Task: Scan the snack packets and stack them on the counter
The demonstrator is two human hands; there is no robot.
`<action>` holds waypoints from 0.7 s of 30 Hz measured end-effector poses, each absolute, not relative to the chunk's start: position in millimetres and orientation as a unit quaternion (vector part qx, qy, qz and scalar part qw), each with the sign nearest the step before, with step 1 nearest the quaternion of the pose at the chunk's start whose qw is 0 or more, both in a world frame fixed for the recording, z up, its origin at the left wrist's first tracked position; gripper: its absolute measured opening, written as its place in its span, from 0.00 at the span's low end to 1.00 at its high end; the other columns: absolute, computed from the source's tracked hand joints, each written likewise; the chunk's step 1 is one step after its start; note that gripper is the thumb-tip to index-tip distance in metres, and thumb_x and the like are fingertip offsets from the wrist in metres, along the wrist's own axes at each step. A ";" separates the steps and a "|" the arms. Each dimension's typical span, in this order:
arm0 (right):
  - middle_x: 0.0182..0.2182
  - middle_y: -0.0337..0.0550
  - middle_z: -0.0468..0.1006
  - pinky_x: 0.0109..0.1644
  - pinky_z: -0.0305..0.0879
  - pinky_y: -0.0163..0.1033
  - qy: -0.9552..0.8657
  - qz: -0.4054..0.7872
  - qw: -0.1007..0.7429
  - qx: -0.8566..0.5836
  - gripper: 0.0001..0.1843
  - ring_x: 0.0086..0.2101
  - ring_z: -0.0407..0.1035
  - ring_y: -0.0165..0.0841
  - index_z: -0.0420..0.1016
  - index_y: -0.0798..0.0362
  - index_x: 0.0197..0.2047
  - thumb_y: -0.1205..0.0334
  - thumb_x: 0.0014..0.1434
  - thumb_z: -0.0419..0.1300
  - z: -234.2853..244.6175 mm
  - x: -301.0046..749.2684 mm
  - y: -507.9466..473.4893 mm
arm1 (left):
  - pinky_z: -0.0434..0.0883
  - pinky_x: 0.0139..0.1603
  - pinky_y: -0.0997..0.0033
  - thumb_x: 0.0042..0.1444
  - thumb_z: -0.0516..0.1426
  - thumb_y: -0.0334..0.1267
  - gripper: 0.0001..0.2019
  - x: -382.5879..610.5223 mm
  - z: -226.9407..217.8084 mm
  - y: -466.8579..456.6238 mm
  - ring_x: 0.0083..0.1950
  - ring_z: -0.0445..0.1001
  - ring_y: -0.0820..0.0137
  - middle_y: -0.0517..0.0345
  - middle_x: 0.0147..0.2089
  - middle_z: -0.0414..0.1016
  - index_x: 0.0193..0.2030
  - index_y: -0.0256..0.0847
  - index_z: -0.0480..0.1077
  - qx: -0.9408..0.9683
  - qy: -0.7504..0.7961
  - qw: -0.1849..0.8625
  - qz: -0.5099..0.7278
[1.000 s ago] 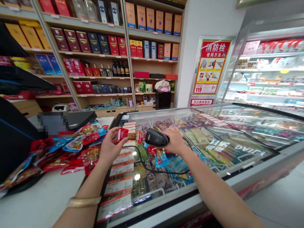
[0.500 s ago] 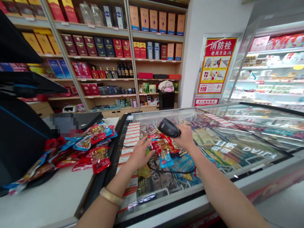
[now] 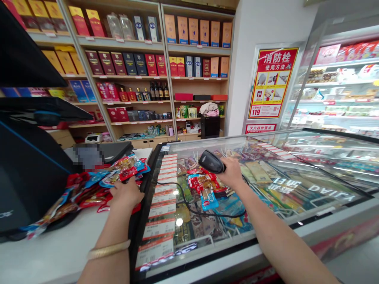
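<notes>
My right hand is wrapped round the handle of a black barcode scanner, held over the freezer's glass top. Beneath the scanner, several red and blue snack packets lie on the glass. On the counter at left, my left hand touches the near right side of a pile of shiny snack packets. Its fingers look spread over the packets, with the tips partly hidden. A gold bangle circles the left wrist.
The scanner's black cable loops across the glass of the chest freezer. A dark monitor and stand rise at the left of the white counter. Shelves of boxed bottles line the back wall, and a lit display fridge stands at right.
My left hand has moved left from beside the packets on the glass to the pile on the counter. The scanner stays over the glass in my right hand. The view has shifted slightly.
</notes>
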State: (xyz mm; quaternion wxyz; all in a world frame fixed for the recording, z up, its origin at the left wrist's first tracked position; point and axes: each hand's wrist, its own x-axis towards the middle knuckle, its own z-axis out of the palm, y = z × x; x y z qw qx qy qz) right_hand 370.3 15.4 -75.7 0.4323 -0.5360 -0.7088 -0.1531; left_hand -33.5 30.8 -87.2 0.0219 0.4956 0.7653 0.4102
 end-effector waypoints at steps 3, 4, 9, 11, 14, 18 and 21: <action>0.33 0.46 0.83 0.42 0.60 0.43 -0.712 -0.154 0.431 -0.533 0.13 0.38 0.73 0.43 0.81 0.49 0.37 0.53 0.48 0.67 -75.3 370.2 15.4 | 0.62 0.53 0.19 0.23 0.68 0.32 0.24 -25.3 -86.9 33.0 0.63 0.64 0.22 0.30 0.59 0.71 0.35 0.44 0.73 0.504 0.776 -0.001 0.379; 0.33 0.46 0.83 0.42 0.60 0.43 -0.712 -0.155 0.431 -0.531 0.13 0.38 0.73 0.43 0.81 0.49 0.37 0.54 0.48 0.67 -75.1 370.1 15.3 | 0.65 0.52 0.21 0.24 0.66 0.31 0.24 -22.4 -85.0 32.3 0.61 0.66 0.22 0.28 0.58 0.71 0.36 0.43 0.73 0.513 0.781 -0.008 0.356; 0.32 0.46 0.83 0.41 0.60 0.42 -0.719 -0.150 0.428 -0.526 0.13 0.37 0.73 0.42 0.81 0.49 0.38 0.54 0.49 0.67 -73.8 369.7 14.9 | 0.74 0.46 0.41 0.29 0.63 0.33 0.16 -21.3 -74.2 29.9 0.48 0.78 0.34 0.32 0.41 0.79 0.30 0.42 0.71 0.588 0.776 -0.014 0.228; 0.32 0.46 0.82 0.42 0.61 0.42 -0.718 -0.149 0.427 -0.529 0.13 0.37 0.72 0.42 0.81 0.50 0.37 0.53 0.49 0.67 -73.9 369.8 15.1 | 0.76 0.42 0.47 0.30 0.63 0.36 0.11 -27.3 -72.6 31.9 0.41 0.80 0.40 0.39 0.32 0.79 0.24 0.45 0.67 0.606 0.769 -0.006 0.204; 0.32 0.46 0.82 0.42 0.61 0.42 -0.714 -0.153 0.427 -0.534 0.13 0.37 0.72 0.42 0.81 0.50 0.37 0.52 0.49 0.67 -74.3 370.0 15.7 | 0.75 0.33 0.53 0.29 0.64 0.40 0.13 -39.6 -73.7 37.0 0.30 0.78 0.48 0.49 0.21 0.74 0.17 0.47 0.62 0.635 0.747 -0.014 0.197; 0.33 0.46 0.83 0.42 0.61 0.42 -0.714 -0.156 0.429 -0.531 0.12 0.36 0.72 0.41 0.81 0.49 0.37 0.53 0.50 0.67 -74.0 369.7 15.3 | 0.73 0.29 0.54 0.30 0.65 0.39 0.16 -54.2 -72.8 40.5 0.21 0.71 0.54 0.56 0.13 0.63 0.12 0.49 0.59 0.634 0.733 0.019 0.246; 0.33 0.46 0.83 0.42 0.61 0.42 -0.712 -0.158 0.429 -0.533 0.13 0.37 0.72 0.42 0.81 0.49 0.37 0.53 0.49 0.68 -73.3 368.9 14.2 | 0.75 0.38 0.47 0.36 0.65 0.39 0.17 -58.1 -65.8 37.0 0.26 0.74 0.51 0.56 0.12 0.59 0.12 0.47 0.58 0.593 0.745 0.045 0.303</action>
